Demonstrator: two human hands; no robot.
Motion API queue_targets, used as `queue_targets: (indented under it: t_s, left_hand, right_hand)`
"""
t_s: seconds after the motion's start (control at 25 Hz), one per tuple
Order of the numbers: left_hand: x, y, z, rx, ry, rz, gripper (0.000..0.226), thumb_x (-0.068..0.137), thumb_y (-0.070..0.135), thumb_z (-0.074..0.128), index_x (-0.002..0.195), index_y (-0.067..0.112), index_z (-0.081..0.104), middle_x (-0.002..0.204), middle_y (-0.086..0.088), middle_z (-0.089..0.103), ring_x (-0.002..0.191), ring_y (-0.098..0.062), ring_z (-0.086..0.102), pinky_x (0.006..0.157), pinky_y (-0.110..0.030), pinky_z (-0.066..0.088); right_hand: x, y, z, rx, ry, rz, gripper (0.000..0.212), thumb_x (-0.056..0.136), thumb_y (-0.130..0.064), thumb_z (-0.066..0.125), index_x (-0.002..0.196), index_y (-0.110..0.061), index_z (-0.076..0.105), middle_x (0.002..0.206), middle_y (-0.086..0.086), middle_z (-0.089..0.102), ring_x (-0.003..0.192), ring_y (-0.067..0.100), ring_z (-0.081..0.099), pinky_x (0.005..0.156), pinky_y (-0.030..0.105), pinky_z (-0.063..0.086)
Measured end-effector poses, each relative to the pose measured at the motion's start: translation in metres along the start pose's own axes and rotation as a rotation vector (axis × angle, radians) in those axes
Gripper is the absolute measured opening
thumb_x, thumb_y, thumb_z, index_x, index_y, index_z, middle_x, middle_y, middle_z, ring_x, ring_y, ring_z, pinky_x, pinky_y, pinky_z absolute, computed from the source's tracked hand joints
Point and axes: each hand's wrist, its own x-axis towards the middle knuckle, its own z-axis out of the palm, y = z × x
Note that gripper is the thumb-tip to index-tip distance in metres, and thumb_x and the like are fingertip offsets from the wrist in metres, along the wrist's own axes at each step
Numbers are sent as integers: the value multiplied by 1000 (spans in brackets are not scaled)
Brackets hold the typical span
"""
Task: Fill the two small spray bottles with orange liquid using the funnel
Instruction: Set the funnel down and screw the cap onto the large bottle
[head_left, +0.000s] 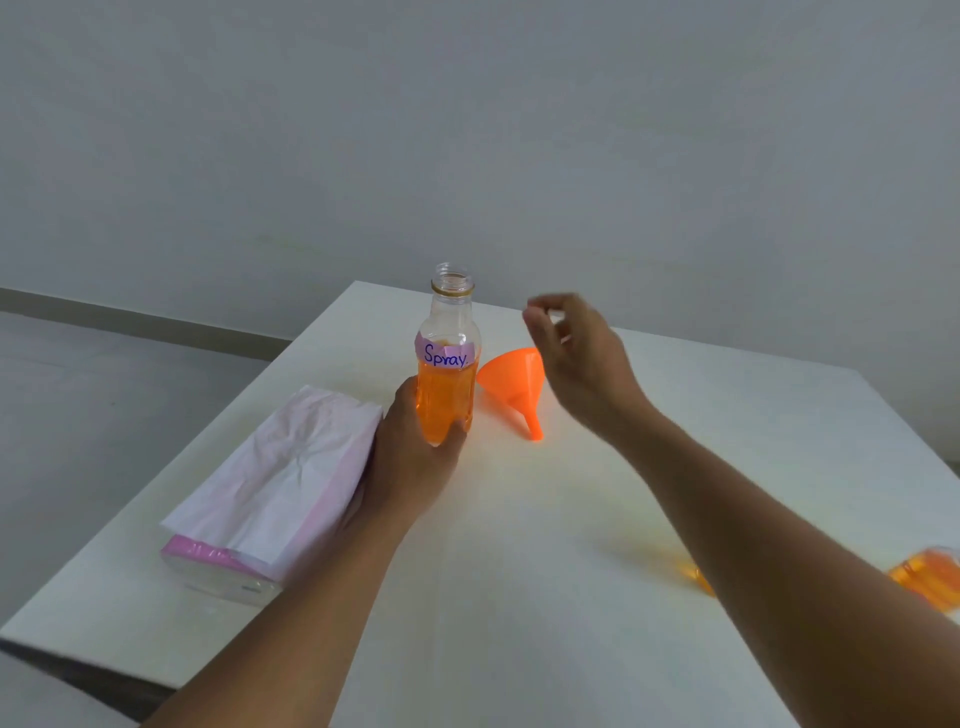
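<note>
A clear bottle (448, 384) labelled "Spray" stands uncapped near the table's far middle, about half full of orange liquid. My left hand (410, 457) grips its base. Just right of the bottle, an orange funnel (514, 384) lies on its side with the spout towards me. My right hand (576, 358) hovers above the funnel with its fingers curled and thumb and forefinger close together; whether it holds anything is unclear. Two blurred things with orange liquid in them lie at the near right: one (930, 571) at the frame edge, the other (696, 577) mostly hidden behind my right forearm.
A pink and white tissue pack (270, 493) lies on the left part of the white table (519, 597), close to my left wrist. The table's left edge drops to a grey floor. A plain wall stands behind the table.
</note>
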Motion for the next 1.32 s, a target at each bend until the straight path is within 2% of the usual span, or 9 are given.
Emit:
queue_targets:
  t_s: [0.2,0.44,0.6,0.76,0.88,1.0,1.12,1.2,1.32]
  left_hand:
    - [0,-2,4,45,33,11,66,82,46,70,135,16,45,122,-5,63,106,-25,62,88,-37,54]
    - [3,-5,3,58,1,24,65,81,55,65,132,18,48,120,-4,65,106,-24,64,89,-44,56]
    - [3,-6,3,62,2,60,60,82,55,64,127,17,52,113,-3,68,100,-22,66,86,-43,58]
    - [3,-5,1,62,-16,62,59,82,56,61,126,18,52,109,-4,70,97,-23,67,84,-43,58]
    - [2,-4,0,88,-19,57,59,82,56,61,126,19,52,108,-4,70,96,-25,67,83,-44,58]
    - [2,-3,-1,86,-17,53,62,81,59,59,128,19,51,111,-4,70,98,-25,67,85,-44,58]
    - [1,-2,0,79,-18,63,63,82,57,60,130,19,50,112,-4,70,99,-25,67,85,-44,57]
    - [2,-2,1,83,-10,65,62,82,55,60,130,17,50,111,-5,70,98,-25,67,85,-44,57]
    - [3,-4,3,81,-9,68,61,83,55,61,130,17,50,111,-6,70,98,-26,67,85,-44,57]
  right_hand:
    - [31,-46,-15,348,-38,0,34,79,-27,86,101,-17,62,98,3,76,85,15,71,75,26,61]
    - [46,-61,-1,43,-327,-160,47,97,-8,65,143,-12,54,129,2,66,106,14,64,83,18,50]
    - [52,-78,-3,-244,-435,-253,47,99,1,57,144,-12,54,140,5,60,127,21,57,94,23,46]
    - [57,-103,-9,-542,-504,-329,50,93,8,55,138,-12,61,134,5,61,124,21,57,88,22,41]
    - [60,-115,-8,-665,-479,-336,19,95,-13,63,111,-10,73,107,8,71,97,25,68,74,31,52]
    - [61,-114,-3,-740,-357,-255,58,87,-63,65,64,-12,49,62,4,48,52,16,47,52,29,38]
    - [67,-107,-15,-747,-347,-215,82,67,-88,59,98,-13,66,91,1,67,78,20,64,72,29,52]
    - [67,-109,-24,-643,-481,-251,75,78,-68,69,136,-23,60,131,-3,65,111,19,67,93,32,51]
    - [67,-114,-24,-582,-567,-413,45,94,-13,67,137,-25,64,136,-5,66,115,14,67,98,31,52]
